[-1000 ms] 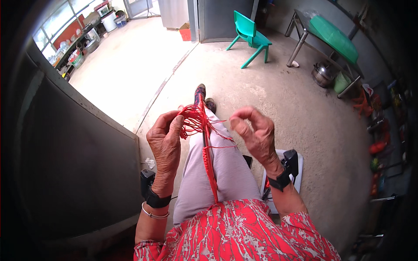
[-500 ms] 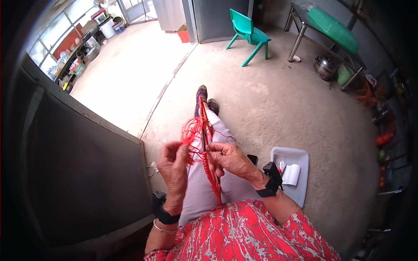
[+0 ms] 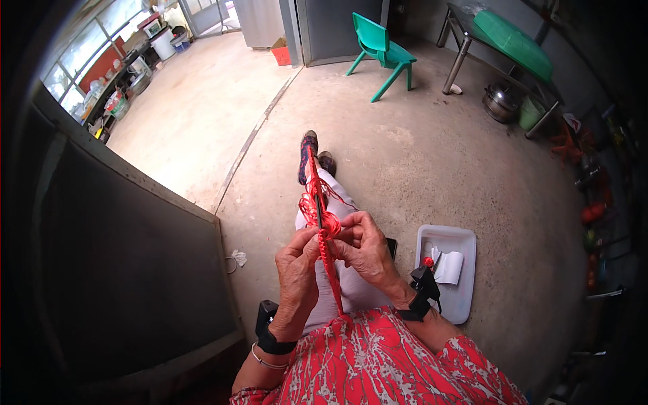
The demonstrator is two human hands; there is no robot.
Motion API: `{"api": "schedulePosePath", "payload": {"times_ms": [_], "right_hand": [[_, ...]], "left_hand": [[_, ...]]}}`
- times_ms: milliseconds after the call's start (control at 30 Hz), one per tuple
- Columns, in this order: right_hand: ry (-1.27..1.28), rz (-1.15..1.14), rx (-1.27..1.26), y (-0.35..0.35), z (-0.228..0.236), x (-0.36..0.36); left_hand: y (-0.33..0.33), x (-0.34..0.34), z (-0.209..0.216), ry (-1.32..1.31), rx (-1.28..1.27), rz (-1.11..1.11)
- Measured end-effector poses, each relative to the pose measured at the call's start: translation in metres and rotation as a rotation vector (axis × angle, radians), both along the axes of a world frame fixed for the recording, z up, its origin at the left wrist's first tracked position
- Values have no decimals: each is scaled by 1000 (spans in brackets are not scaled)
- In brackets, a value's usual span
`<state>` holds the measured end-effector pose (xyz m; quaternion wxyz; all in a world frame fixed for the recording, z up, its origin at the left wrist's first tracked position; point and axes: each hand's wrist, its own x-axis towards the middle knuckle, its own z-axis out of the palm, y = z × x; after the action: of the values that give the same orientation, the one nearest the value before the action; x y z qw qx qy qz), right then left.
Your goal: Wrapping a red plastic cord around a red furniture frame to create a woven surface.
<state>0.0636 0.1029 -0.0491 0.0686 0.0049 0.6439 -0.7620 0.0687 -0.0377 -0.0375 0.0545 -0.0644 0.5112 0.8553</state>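
A red cord braid (image 3: 327,262) runs taut along my legs from my outstretched shoe (image 3: 308,150) to my waist. Its knotted part lies nearest me, and beyond that a dark straight strip shows between the red strands. My left hand (image 3: 297,273) is closed in a pinch at the left of the braid, where the knots end. From the right, my right hand (image 3: 366,250) pinches a loose bundle of red cord (image 3: 331,223) against the same spot. More red loops (image 3: 308,204) hang to the left of the strip. My fingertips partly hide the cord between them.
A white plastic tray (image 3: 470,270) with a paper roll (image 3: 449,267) and a small red ball-like piece sits on the floor at my right. A dark phone-like object (image 3: 391,247) is beside my leg. A dark panel (image 3: 135,263) stands close on my left; a green chair (image 3: 382,50) is ahead.
My left hand has moved right, onto the braid. The bundle of red cord has passed from the left side to the right, by my right hand.
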Motion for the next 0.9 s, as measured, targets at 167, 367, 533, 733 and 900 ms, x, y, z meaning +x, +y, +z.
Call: {"api": "schedulePosePath", "payload": {"times_ms": [167, 367, 533, 733, 900], "right_hand": [[192, -108, 153, -2, 3, 4], [540, -23, 431, 9, 18, 2], [417, 278, 392, 23, 21, -4], [615, 216, 567, 25, 23, -13], [497, 184, 598, 43, 28, -24]], "left_hand": [[-2, 0, -1, -19, 22, -41], [-4, 1, 0, -71, 114, -68], [-11, 2, 2, -99, 73, -108], [-12, -3, 12, -72, 15, -124], [-18, -5, 18, -19, -87, -62]]}}
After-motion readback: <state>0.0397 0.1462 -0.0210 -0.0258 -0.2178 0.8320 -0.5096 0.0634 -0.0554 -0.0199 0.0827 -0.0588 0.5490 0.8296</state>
